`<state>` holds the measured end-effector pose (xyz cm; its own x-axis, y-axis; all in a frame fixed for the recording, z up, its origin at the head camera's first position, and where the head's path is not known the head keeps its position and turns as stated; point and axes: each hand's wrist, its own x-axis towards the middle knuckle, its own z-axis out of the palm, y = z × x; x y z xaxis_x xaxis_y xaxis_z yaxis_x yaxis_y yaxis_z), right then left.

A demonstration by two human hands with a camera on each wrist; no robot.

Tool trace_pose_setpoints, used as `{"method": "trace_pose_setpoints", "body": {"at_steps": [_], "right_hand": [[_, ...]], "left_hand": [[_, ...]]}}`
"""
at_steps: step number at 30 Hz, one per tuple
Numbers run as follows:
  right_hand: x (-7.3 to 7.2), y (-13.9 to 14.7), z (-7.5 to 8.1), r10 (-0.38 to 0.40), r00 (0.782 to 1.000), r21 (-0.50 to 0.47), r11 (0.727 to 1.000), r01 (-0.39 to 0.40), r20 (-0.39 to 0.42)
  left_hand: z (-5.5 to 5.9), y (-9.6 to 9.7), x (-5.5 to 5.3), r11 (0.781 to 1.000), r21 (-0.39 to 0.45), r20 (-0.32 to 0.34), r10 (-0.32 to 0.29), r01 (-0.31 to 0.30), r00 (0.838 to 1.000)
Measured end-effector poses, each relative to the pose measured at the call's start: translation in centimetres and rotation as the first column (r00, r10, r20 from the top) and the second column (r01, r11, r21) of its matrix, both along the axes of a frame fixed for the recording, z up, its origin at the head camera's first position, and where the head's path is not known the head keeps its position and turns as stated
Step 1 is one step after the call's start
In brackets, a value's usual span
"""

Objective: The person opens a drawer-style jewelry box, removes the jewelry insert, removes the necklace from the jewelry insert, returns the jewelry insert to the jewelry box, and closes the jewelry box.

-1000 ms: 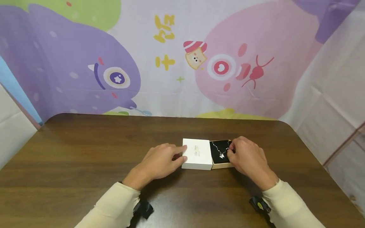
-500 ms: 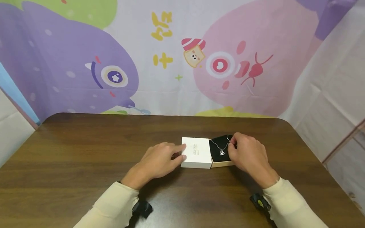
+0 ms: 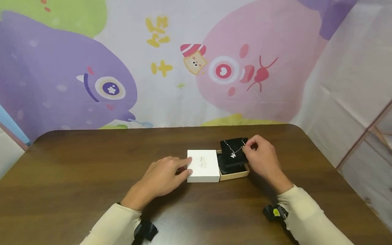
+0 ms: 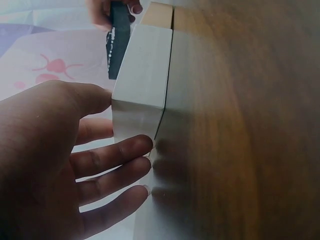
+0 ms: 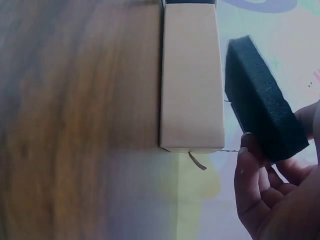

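Observation:
A white box sleeve (image 3: 202, 166) with small print lies on the table, its kraft drawer (image 3: 235, 176) slid out on the right. My left hand (image 3: 163, 176) touches the sleeve's left end with thumb and forefinger, the other fingers lightly bent beside it in the left wrist view. Between thumb and fingers my right hand (image 3: 264, 157) pinches a black foam pad (image 5: 265, 100) by its right edge, tilted up above the drawer. A silver chain necklace with a small pendant (image 3: 233, 155) lies across the pad's face. Black lining shows inside the drawer.
The brown wooden table (image 3: 92, 190) has a rounded far edge against a cartoon-printed cloth (image 3: 171, 102). A pale panel (image 3: 337, 102) stands along the right side. In the right wrist view, a thin strip (image 5: 198, 162) sticks out at the drawer's end.
My right hand has lifted the black pad with the necklace up and back out of the drawer, baring the drawer's inside. My left hand has kept its place on the sleeve.

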<state>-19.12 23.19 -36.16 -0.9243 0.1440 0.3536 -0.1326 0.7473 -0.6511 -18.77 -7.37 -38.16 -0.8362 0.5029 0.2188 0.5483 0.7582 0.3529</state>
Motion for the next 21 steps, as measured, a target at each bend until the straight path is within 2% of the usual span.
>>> {"method": "trace_pose_setpoints", "body": {"at_steps": [9, 11, 13, 16, 18, 21], "right_hand": [[-0.39, -0.30, -0.52, -0.018, 1.000, -0.097, 0.995, 0.017, -0.011], [-0.49, -0.25, -0.61, 0.004, 1.000, -0.177, 0.984, -0.003, 0.004], [-0.57, -0.16, -0.68, 0.028, 0.999, -0.283, 0.959, -0.022, 0.018], [-0.78, -0.04, -0.80, 0.069, 0.997, -0.441, 0.896, -0.048, 0.031], [-0.91, 0.07, -0.83, 0.077, 0.997, -0.495, 0.867, -0.057, 0.021], [-1.06, 0.21, -0.85, 0.085, 0.996, -0.530, 0.845, -0.074, -0.004]], "left_hand": [[-0.23, -0.32, 0.47, 1.000, -0.010, 0.002, 0.016, -0.016, 1.000], [-0.24, -0.23, 0.46, 1.000, -0.013, 0.005, 0.014, -0.014, 1.000], [-0.29, -0.10, 0.40, 1.000, -0.016, 0.006, 0.012, -0.012, 1.000], [-0.32, 0.09, 0.30, 1.000, -0.014, 0.009, 0.005, -0.005, 1.000], [-0.27, 0.16, 0.23, 1.000, -0.013, 0.007, 0.005, -0.005, 1.000], [-0.07, 0.22, 0.08, 1.000, -0.012, 0.000, 0.003, -0.003, 1.000]]}}
